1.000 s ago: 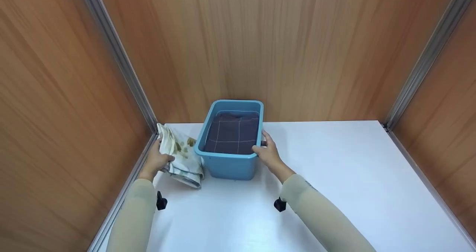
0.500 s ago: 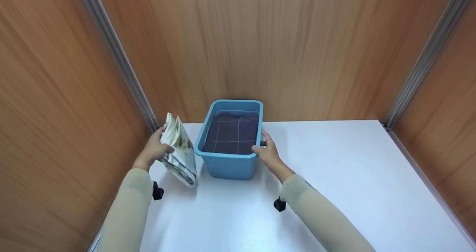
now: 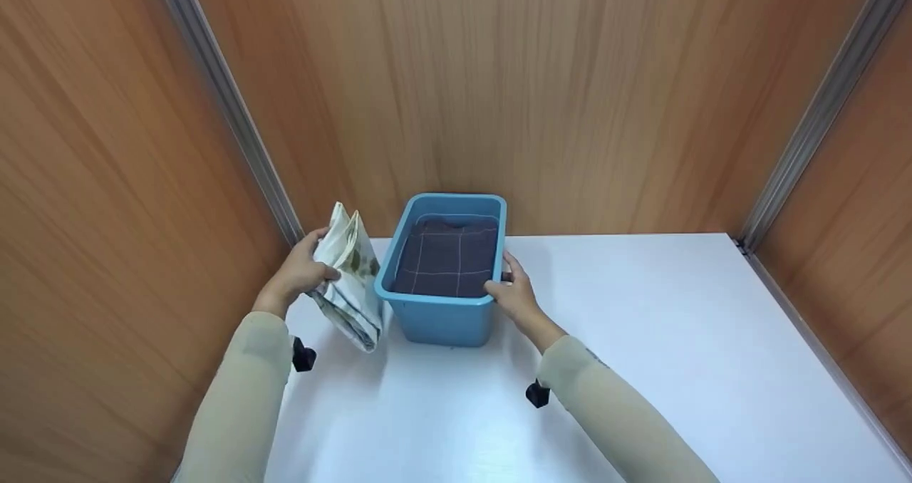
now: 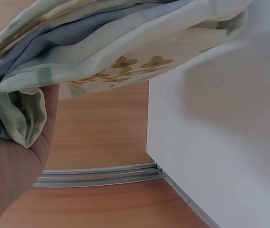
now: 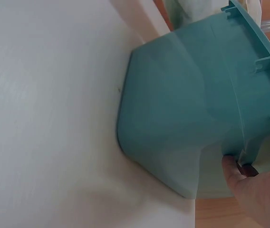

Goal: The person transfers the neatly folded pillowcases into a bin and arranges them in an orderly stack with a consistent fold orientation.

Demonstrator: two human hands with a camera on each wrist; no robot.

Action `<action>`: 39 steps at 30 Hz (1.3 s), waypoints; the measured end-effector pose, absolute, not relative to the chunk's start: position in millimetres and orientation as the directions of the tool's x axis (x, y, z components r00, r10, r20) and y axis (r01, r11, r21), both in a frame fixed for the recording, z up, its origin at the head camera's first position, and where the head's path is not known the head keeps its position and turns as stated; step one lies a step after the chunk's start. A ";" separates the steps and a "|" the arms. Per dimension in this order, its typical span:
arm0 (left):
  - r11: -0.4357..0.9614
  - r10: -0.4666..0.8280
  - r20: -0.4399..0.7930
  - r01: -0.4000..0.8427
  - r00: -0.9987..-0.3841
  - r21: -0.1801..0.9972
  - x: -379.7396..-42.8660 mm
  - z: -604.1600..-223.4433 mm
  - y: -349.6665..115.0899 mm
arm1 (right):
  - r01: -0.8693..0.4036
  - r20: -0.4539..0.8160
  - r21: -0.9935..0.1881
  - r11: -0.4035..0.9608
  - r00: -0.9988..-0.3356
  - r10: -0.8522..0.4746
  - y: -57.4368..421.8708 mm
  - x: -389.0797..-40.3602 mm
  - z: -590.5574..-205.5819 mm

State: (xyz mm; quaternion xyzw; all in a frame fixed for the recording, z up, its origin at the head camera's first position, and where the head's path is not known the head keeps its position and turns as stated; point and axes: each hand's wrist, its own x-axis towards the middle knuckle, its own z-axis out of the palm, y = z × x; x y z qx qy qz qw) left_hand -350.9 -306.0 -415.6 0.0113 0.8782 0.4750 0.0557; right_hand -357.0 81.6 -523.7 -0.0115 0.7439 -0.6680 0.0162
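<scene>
My left hand (image 3: 299, 269) grips a folded white cloth (image 3: 353, 280) with green-brown flower prints, held tilted above the table at the left of a blue plastic bin (image 3: 442, 320). In the left wrist view the cloth (image 4: 125, 57) shows several soft layers lying across my palm. My right hand (image 3: 516, 294) holds the bin's right rim, thumb on top and fingers below the edge. Inside the bin lies a folded dark cloth (image 3: 449, 255) with thin white check lines. From the right wrist view, the bin (image 5: 182, 104) stands on the table.
The white table (image 3: 677, 326) extends to the right and front of the bin. Wood-grain panels (image 3: 556, 98) rise behind and on both sides, with grey metal strips (image 3: 235, 105) at the corners. The left arm is close to the left panel.
My left hand has lifted the flowered cloth off the table and tilted it more upright, then moved slightly up and toward the bin. My right hand keeps its hold on the rim.
</scene>
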 end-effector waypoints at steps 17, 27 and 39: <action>0.550 0.100 -0.108 -0.036 -0.989 0.834 -350.1 -369.7 -289.6 | 0.011 -0.015 -0.995 0.098 -0.999 -0.043 82.5 -356.5 -520.7; 0.568 0.110 -0.048 0.023 -0.993 0.823 -346.6 -336.9 -277.4 | -0.008 0.004 -0.995 0.095 -0.999 -0.040 83.2 -357.8 -520.1; 0.544 0.155 0.045 0.123 -0.987 0.830 -347.4 -306.2 -253.4 | 0.033 -0.040 -0.974 0.224 -0.999 -0.026 90.9 -358.6 -510.0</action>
